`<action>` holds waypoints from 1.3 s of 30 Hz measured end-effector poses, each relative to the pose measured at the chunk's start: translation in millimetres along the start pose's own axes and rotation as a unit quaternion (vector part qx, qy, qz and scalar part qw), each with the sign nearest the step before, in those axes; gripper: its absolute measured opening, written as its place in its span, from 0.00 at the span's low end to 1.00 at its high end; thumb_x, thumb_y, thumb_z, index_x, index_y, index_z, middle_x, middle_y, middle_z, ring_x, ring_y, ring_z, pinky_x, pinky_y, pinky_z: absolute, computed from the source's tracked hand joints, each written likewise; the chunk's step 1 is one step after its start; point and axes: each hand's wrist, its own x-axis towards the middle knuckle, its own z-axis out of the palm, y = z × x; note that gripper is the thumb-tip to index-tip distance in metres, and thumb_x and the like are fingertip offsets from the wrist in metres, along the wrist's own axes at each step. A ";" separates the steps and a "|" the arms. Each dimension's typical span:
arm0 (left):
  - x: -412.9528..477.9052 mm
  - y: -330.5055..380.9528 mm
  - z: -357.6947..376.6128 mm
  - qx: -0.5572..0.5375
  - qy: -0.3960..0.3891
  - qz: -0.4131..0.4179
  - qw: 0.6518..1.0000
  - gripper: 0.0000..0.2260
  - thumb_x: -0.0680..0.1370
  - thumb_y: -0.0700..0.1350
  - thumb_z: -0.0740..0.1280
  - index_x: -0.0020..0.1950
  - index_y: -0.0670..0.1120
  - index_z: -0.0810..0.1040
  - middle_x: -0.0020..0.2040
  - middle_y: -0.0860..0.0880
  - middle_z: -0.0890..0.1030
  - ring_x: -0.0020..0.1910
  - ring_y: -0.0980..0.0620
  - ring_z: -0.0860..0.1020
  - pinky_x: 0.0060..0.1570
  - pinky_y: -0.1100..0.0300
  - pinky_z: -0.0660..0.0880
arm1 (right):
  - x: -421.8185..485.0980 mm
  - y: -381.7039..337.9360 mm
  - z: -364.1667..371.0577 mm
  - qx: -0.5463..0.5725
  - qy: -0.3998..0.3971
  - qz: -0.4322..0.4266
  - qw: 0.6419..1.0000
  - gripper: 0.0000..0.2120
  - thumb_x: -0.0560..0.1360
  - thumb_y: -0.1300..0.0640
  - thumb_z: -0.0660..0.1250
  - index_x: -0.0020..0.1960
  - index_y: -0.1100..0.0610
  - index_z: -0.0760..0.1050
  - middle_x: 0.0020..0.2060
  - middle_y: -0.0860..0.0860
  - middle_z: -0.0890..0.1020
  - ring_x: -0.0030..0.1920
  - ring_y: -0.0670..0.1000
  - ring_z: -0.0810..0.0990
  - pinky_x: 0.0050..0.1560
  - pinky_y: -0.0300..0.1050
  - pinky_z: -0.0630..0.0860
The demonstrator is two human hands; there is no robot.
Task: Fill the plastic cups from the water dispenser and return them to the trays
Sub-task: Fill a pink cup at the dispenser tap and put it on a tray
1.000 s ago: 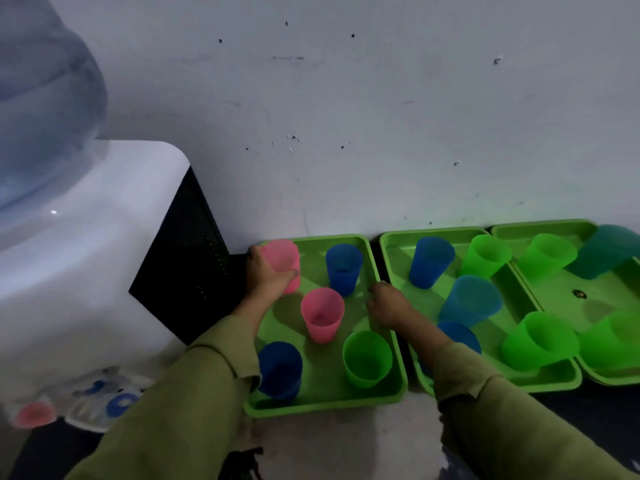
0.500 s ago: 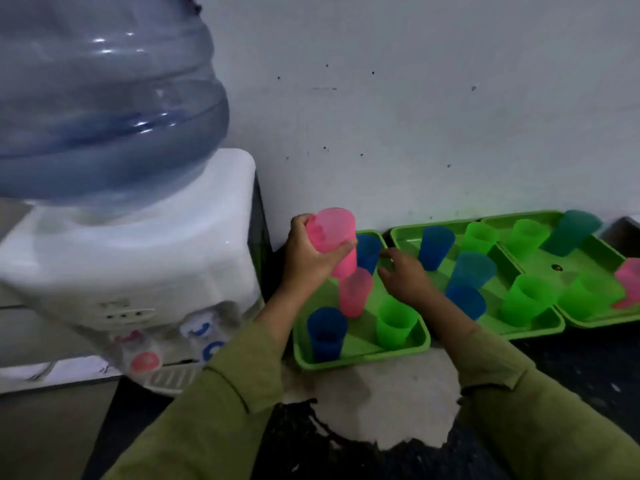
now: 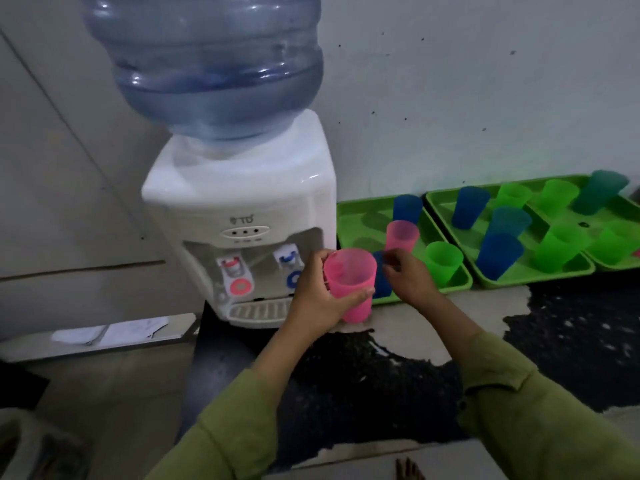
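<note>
Pink cup in my left hand, just right of the dispenser.

I judge the cup light, thin and a little springy, so a soft grip around its middle is enough; when full it will be heavier and can spill; my left hand is wrapped around it, upright, near the blue tap; my right hand is free, fingers loosely curled, just right of the cup, over the near edge of the left tray.

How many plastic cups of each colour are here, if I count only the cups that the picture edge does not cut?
Pink cups: 2
Blue cups: 5
Green cups: 5
Teal cup: 1
Total: 13
</note>
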 end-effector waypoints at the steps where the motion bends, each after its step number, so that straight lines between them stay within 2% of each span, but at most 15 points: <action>1: -8.9 -8.5 -6.2 -0.002 -0.001 -0.016 1.000 0.34 0.57 0.59 0.78 0.57 0.58 0.67 0.55 0.55 0.77 0.53 0.58 0.78 0.51 0.62 0.77 | -5.2 -3.6 7.1 0.007 0.001 -0.007 1.000 0.15 0.75 0.64 0.63 0.61 0.63 0.74 0.57 0.60 0.80 0.57 0.58 0.79 0.56 0.44 0.72; 4: -33.1 -33.1 -26.7 -0.007 0.000 -0.042 0.999 0.30 0.58 0.55 0.80 0.54 0.62 0.68 0.53 0.58 0.78 0.51 0.63 0.78 0.50 0.64 0.77 | -19.2 -17.1 29.2 0.034 -0.017 -0.019 0.999 0.15 0.75 0.64 0.63 0.60 0.64 0.73 0.55 0.59 0.80 0.55 0.57 0.79 0.56 0.45 0.73; 8: -48.5 -56.4 -46.2 0.021 0.008 -0.090 0.996 0.29 0.56 0.60 0.79 0.51 0.61 0.69 0.52 0.58 0.78 0.49 0.61 0.78 0.44 0.69 0.76 | -30.0 -28.9 52.2 0.040 -0.044 -0.014 0.998 0.16 0.74 0.61 0.64 0.61 0.62 0.73 0.55 0.56 0.80 0.55 0.55 0.79 0.56 0.45 0.74; 10: -47.2 -67.1 -53.0 0.032 0.018 -0.120 0.992 0.28 0.57 0.58 0.80 0.50 0.59 0.69 0.51 0.58 0.77 0.49 0.61 0.78 0.42 0.70 0.74 | -33.3 -30.0 61.2 0.047 -0.054 -0.012 0.997 0.15 0.75 0.61 0.64 0.61 0.61 0.73 0.55 0.56 0.80 0.55 0.53 0.79 0.56 0.44 0.74; 13: -37.4 -82.3 -58.3 0.058 0.032 -0.161 0.985 0.31 0.60 0.53 0.80 0.58 0.51 0.69 0.54 0.50 0.77 0.51 0.52 0.78 0.47 0.61 0.76 | -35.1 -28.8 69.2 0.044 -0.067 -0.009 0.997 0.15 0.75 0.60 0.64 0.61 0.60 0.73 0.54 0.55 0.80 0.55 0.52 0.78 0.53 0.40 0.71; 15: -30.3 -86.8 -60.2 0.077 0.038 -0.168 0.982 0.33 0.61 0.52 0.80 0.60 0.49 0.68 0.55 0.49 0.76 0.52 0.51 0.76 0.49 0.59 0.75 | -36.6 -27.4 73.2 0.041 -0.071 -0.010 0.997 0.15 0.74 0.61 0.64 0.61 0.61 0.73 0.53 0.55 0.81 0.54 0.54 0.79 0.54 0.41 0.72; 18: -17.1 -85.2 -59.2 0.087 0.036 -0.157 0.983 0.31 0.60 0.55 0.79 0.56 0.54 0.66 0.52 0.54 0.75 0.49 0.55 0.75 0.43 0.69 0.70 | -36.4 -25.4 75.5 0.042 -0.078 -0.010 0.996 0.15 0.74 0.61 0.65 0.60 0.61 0.73 0.51 0.57 0.81 0.53 0.55 0.79 0.57 0.48 0.75; 20: -8.5 -80.9 -57.9 0.089 0.042 -0.155 0.983 0.31 0.59 0.58 0.79 0.54 0.55 0.66 0.50 0.57 0.75 0.46 0.59 0.75 0.39 0.73 0.67 | -35.8 -21.7 76.9 0.040 -0.087 -0.009 0.995 0.16 0.74 0.60 0.65 0.61 0.60 0.73 0.51 0.56 0.81 0.53 0.54 0.79 0.56 0.47 0.75; 22: 0.8 -75.7 -55.8 0.083 0.042 -0.154 0.984 0.32 0.57 0.58 0.79 0.54 0.55 0.67 0.48 0.59 0.76 0.43 0.63 0.75 0.38 0.73 0.67 | -34.7 -16.9 77.2 0.037 -0.096 -0.007 0.995 0.17 0.74 0.59 0.66 0.62 0.59 0.72 0.52 0.54 0.81 0.53 0.52 0.79 0.56 0.45 0.75; 24: 8.8 -72.5 -53.6 0.069 0.037 -0.153 0.985 0.32 0.57 0.54 0.80 0.54 0.53 0.67 0.48 0.58 0.77 0.43 0.63 0.75 0.41 0.70 0.70 | -34.8 -12.7 77.9 0.035 -0.105 -0.013 0.994 0.18 0.73 0.59 0.67 0.62 0.59 0.72 0.54 0.53 0.80 0.54 0.51 0.79 0.57 0.45 0.75; 27: 17.9 -71.3 -50.0 0.077 0.034 -0.145 0.986 0.32 0.58 0.49 0.81 0.55 0.51 0.67 0.50 0.54 0.76 0.47 0.55 0.77 0.49 0.61 0.75 | -34.1 -6.7 80.4 0.035 -0.110 -0.014 0.993 0.19 0.73 0.60 0.67 0.63 0.59 0.71 0.57 0.54 0.80 0.55 0.51 0.78 0.56 0.41 0.74; 31: 20.8 -71.7 -46.7 0.078 0.043 -0.140 0.986 0.33 0.59 0.43 0.81 0.58 0.46 0.69 0.53 0.50 0.77 0.51 0.50 0.78 0.55 0.55 0.76 | -34.2 -1.5 87.9 0.041 -0.134 -0.007 0.990 0.19 0.74 0.60 0.65 0.64 0.59 0.70 0.57 0.55 0.79 0.49 0.47 0.76 0.49 0.38 0.73; 36: 19.4 -71.8 -44.0 0.069 0.048 -0.133 0.988 0.28 0.59 0.39 0.81 0.49 0.55 0.69 0.48 0.53 0.76 0.46 0.55 0.77 0.46 0.63 0.74 | -38.4 -0.7 102.5 0.041 -0.163 0.000 0.986 0.22 0.72 0.61 0.68 0.65 0.58 0.68 0.55 0.54 0.78 0.47 0.48 0.75 0.49 0.40 0.75; 39: 17.1 -73.4 -44.9 0.062 0.051 -0.138 0.987 0.31 0.59 0.39 0.81 0.53 0.53 0.67 0.46 0.59 0.75 0.42 0.65 0.75 0.37 0.77 0.70 | -40.2 -5.5 110.7 0.054 -0.170 -0.015 0.984 0.25 0.70 0.62 0.69 0.65 0.58 0.67 0.54 0.55 0.79 0.46 0.47 0.76 0.43 0.29 0.72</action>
